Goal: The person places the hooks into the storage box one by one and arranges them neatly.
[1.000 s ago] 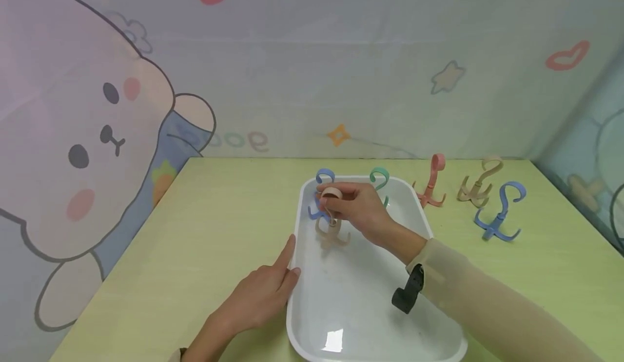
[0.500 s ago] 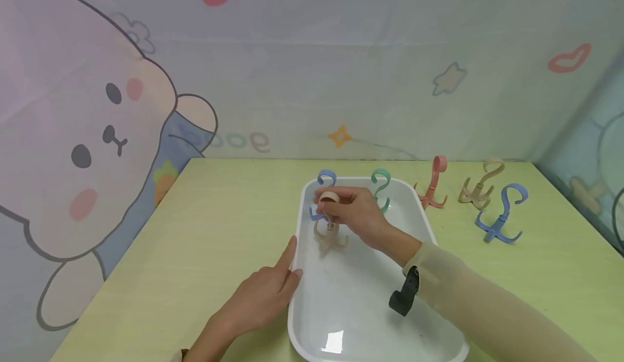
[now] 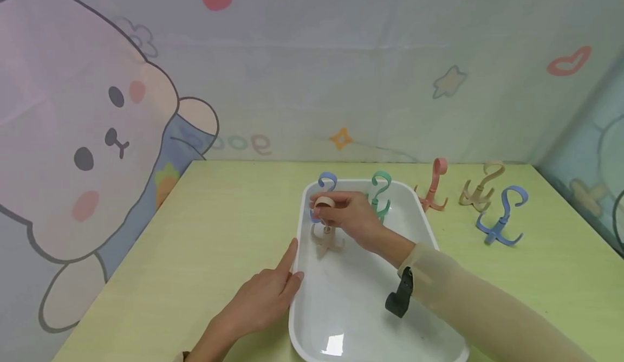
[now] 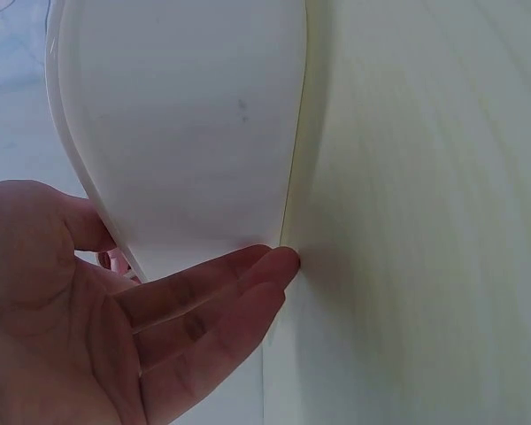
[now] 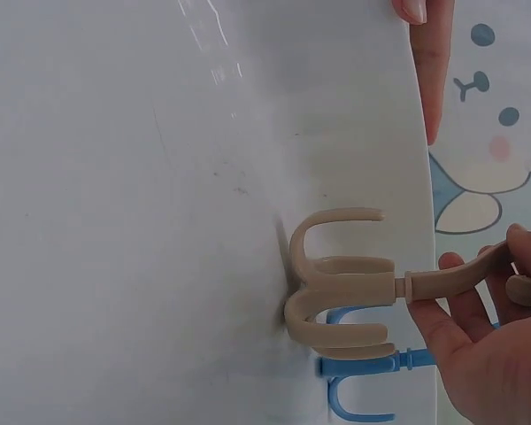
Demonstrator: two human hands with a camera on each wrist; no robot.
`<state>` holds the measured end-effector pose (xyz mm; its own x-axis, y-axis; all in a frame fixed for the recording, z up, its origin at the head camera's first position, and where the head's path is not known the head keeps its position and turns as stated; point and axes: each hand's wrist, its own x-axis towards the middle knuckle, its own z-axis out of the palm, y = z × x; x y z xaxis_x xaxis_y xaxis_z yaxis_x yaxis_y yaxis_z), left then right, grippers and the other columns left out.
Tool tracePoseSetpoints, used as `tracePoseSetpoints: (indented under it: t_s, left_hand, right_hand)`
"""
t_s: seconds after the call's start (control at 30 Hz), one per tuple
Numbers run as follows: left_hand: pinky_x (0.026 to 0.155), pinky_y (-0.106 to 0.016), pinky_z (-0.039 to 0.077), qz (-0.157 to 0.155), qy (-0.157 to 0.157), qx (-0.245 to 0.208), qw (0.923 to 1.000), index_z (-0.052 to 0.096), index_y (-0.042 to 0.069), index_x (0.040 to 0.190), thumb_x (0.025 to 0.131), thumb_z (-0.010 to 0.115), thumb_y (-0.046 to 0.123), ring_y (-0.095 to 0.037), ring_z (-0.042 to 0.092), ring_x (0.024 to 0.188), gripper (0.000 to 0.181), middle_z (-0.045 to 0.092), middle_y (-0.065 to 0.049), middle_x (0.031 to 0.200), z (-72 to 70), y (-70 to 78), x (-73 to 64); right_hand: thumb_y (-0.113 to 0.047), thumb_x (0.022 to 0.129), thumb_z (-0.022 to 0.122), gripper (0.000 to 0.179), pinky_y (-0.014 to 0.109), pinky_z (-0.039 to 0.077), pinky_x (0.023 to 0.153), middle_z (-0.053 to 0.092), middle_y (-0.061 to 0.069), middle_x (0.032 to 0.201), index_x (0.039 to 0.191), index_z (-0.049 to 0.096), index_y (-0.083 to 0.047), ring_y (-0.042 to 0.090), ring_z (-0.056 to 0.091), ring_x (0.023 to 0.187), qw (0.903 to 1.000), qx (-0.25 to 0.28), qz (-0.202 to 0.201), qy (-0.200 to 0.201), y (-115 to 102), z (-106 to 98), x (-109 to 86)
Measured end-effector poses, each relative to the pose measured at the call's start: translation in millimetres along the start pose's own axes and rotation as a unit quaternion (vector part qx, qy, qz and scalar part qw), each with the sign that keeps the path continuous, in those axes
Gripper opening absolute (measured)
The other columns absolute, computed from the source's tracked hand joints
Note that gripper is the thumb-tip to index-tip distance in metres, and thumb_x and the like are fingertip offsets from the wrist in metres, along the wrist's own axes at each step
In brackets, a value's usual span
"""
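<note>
My right hand (image 3: 353, 218) pinches the curved top of a beige multi-prong hanging hook (image 3: 325, 241) over the far left part of a white tray (image 3: 361, 302). In the right wrist view, the hook's prongs (image 5: 341, 292) stand at the tray floor; whether they fully rest on it I cannot tell. Just behind is a blue hook (image 3: 327, 178), partly covered by my hand. A green hook (image 3: 375, 204) stands at the tray's far right. My left hand (image 3: 263, 299) touches the tray's left side, its straight fingers (image 4: 203, 301) against the outer wall and its thumb at the rim.
On the table right of the tray stand a red hook (image 3: 432, 188), another beige hook (image 3: 478, 196) and another blue hook (image 3: 498, 226). A printed cloth backdrop (image 3: 312, 91) rises behind the yellow-green table (image 3: 195, 232). A black strap (image 3: 402, 294) hangs at my right wrist.
My right hand has moved slightly left and down with the beige hook. More of the green hook now shows. My left hand stays at the tray's side.
</note>
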<state>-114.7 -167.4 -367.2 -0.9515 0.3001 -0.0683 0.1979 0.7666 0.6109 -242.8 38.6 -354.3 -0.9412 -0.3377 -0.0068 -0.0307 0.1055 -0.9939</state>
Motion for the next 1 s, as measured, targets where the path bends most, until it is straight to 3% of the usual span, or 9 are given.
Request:
tracePoseSetpoints:
  t_s: [0.73,1.0]
  left_hand:
    - [0.059,-0.032,0.04,0.012,0.006,-0.014,0.9998,0.021,0.009,0.17,0.112,0.045,0.034,-0.013,0.051,0.063,0.067,0.06,0.008,0.078,1.6,-2.9,-0.6]
    - [0.059,-0.031,0.04,0.008,0.005,-0.015,0.9998,0.021,0.009,0.17,0.112,0.045,0.034,-0.012,0.051,0.064,0.067,0.062,0.008,0.082,1.3,-3.7,-0.4]
  right_hand:
    - [-0.016,0.096,0.078,0.031,0.038,0.058,0.1,0.076,0.006,0.126,0.127,0.079,-0.014,0.019,0.07,0.107,0.9996,-0.027,0.012,0.003,1.8,6.9,2.2]
    - [-0.018,0.095,0.079,0.035,0.037,0.058,0.099,0.078,0.003,0.122,0.13,0.077,-0.017,0.018,0.068,0.11,0.9976,-0.069,0.01,0.006,0.4,5.7,1.0]
